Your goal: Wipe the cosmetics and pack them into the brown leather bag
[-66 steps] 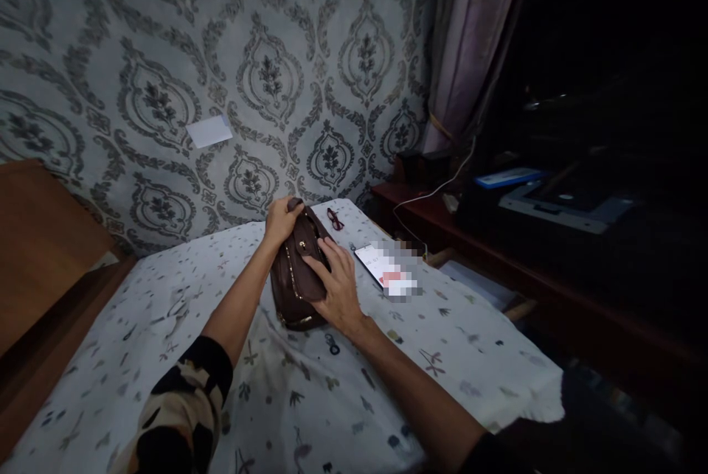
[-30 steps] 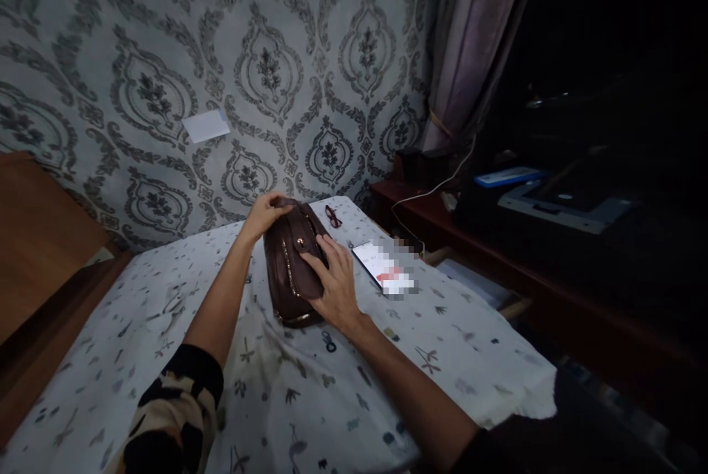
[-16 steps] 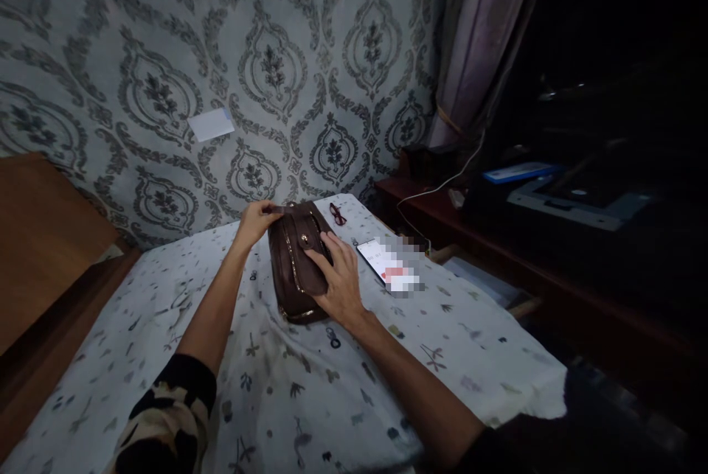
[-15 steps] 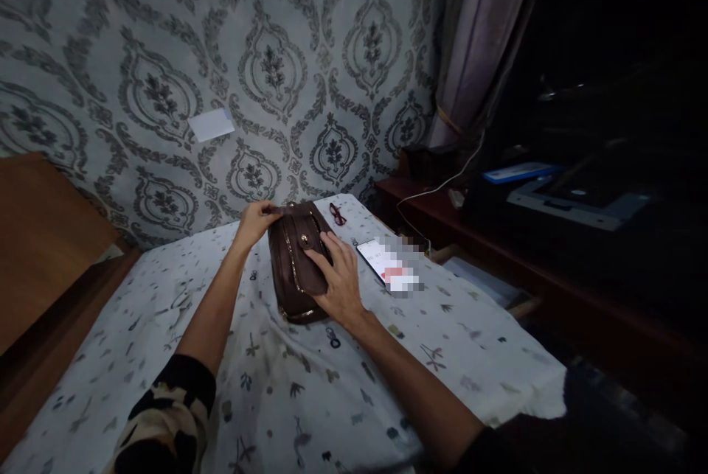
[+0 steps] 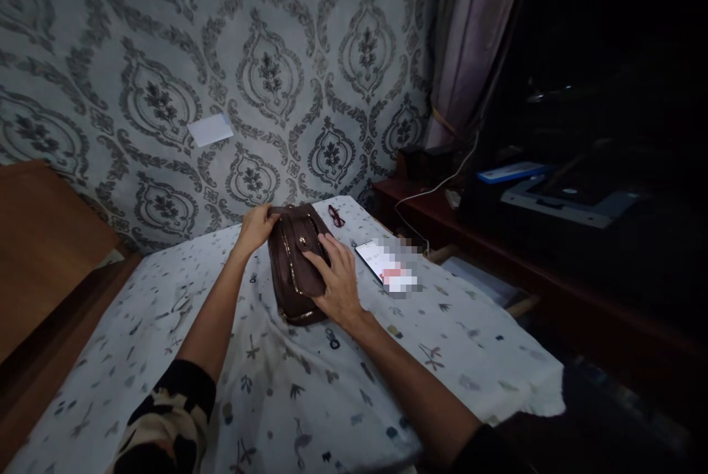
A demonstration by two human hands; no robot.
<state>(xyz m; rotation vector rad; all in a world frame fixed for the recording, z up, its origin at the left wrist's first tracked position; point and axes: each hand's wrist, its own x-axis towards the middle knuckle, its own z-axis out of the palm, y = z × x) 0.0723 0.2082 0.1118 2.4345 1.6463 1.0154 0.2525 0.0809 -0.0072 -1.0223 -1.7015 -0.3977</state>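
A dark brown bag (image 5: pixel 288 267) with gold-coloured zips and a small round clasp lies on the patterned white cloth (image 5: pixel 259 400). At its far left corner my left hand (image 5: pixel 257 228) is closed, fingertips pinching a strap or handle along the top edge. My right hand (image 5: pixel 338 279) rests over the bag's near right side, thumb and fingers spread apart against its front. Part of the bag's right side is hidden beneath that hand.
To the bag's right lies a lit phone (image 5: pixel 376 262), partly blurred out. Dark red glasses (image 5: pixel 335 216) sit behind it. A white cable (image 5: pixel 436 190) hangs by the dark red shelf (image 5: pixel 409 190). At left stands a brown wooden panel (image 5: pixel 44 245); the patterned wall (image 5: pixel 299 91) is behind.
My left hand has shifted slightly at the bag's top edge, where the strap now lies closer to the bag. My right hand stays in place. The view has moved a little.
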